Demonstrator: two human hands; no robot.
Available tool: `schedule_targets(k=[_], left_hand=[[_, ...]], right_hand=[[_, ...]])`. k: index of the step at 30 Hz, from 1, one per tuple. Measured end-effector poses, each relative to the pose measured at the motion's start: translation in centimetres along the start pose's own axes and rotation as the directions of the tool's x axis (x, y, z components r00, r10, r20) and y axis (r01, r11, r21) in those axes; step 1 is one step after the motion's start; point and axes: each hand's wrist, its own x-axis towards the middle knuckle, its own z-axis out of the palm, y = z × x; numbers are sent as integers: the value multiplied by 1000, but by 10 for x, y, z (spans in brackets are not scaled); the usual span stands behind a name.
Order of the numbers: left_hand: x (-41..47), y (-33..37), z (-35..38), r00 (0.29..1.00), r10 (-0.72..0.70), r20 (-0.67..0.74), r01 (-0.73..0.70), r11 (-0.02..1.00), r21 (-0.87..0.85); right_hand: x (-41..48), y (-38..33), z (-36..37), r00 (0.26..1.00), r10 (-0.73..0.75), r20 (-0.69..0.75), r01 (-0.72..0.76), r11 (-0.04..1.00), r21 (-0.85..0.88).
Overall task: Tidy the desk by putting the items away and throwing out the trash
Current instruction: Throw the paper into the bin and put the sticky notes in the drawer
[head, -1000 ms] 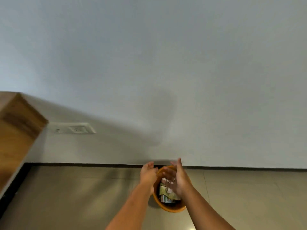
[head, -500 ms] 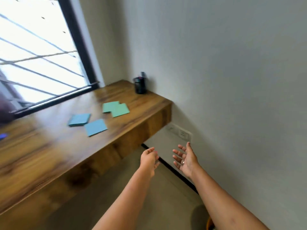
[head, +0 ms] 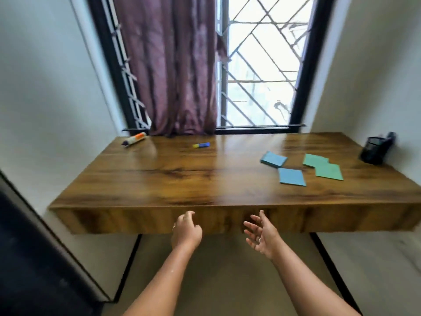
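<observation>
A wooden desk stands under a window with metal bars. A purple curtain hangs over the left part of the window and comes down to the back edge of the desk.

Both hands are low, in front of the desk's front side, and they do not touch it. They are apart from each other and hold nothing. The left hand shows its back, and its fingers are bent a little in a loose way. The right hand shows its palm, with the fingers spread out.

The things to tidy lie on the desk. At the back left, near the curtain, is a white tube with an orange band and a dark end. It lies on its side. A bit to its right, and well apart from it, lies a small blue and yellow marker.

On the right side are four paper pads. One blue pad sits behind another blue pad, close but not touching. To their right, two green pads overlap at a corner.

A black pen cup stands at the far right by the wall. It is blurry, so I cannot tell what is inside.
</observation>
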Motion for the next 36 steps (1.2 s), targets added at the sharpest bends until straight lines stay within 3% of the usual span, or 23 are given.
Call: schedule_targets(k=[1, 3, 10, 15, 18, 23, 29, 36], left_hand=[[3, -13, -9, 996, 87, 18, -89, 975, 205], [15, -40, -27, 985, 160, 70, -174, 901, 398], [98, -89, -82, 935, 302, 185, -351, 723, 595], [161, -100, -92, 872, 332, 361, -490, 605, 628], [187, -105, -85, 806, 319, 498, -584, 564, 584], [210, -108, -85, 695, 404, 595, -717, 454, 530], [214, -113, -87, 670, 432, 603, -742, 409, 531], [220, -114, -86, 648, 432, 627, -762, 368, 533]], right_hand=[[5, 7, 12, 1000, 12, 5, -12, 1000, -12], [19, 25, 40, 999, 37, -14, -38, 999, -19], [71, 93, 115, 975, 163, -149, -157, 986, 53], [110, 135, 153, 939, 252, -234, -211, 959, 187], [130, 148, 171, 937, 241, -252, -172, 948, 268], [154, 154, 200, 940, 226, -255, -87, 883, 461], [169, 153, 208, 945, 218, -243, -27, 793, 609], [163, 154, 202, 945, 243, -221, -72, 809, 583]])
